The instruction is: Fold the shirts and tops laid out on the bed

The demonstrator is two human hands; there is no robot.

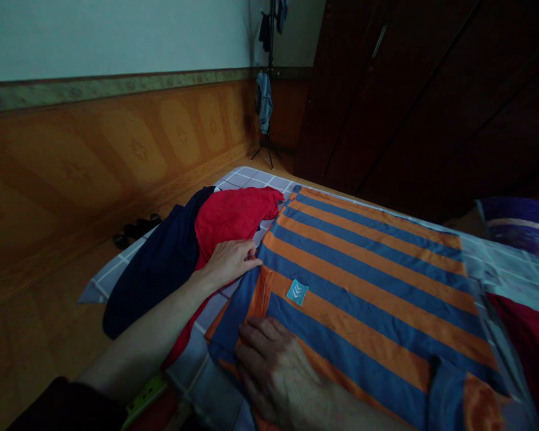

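Dim room, weak light. Landmark: black coat stand (270, 51), splayed feet, clothes (265, 102) hung on it. Left of stand: wall, plain pale upper part (117, 36), greenish marbled border strip (117, 91), orange-brown tiles (117, 134) with star-like motifs below. Right of stand: big dark wood wardrobe (413, 96), pale handle (379, 41), far end lost in shadow. Brown floor (36, 353) runs from stand's feet toward camera. Dark footwear (137, 229) on floor, nearer than stand, to its left. Bed with grey white-lined sheet (247, 176) in front of stand; purple pillow-like item (521, 224) well right of stand.
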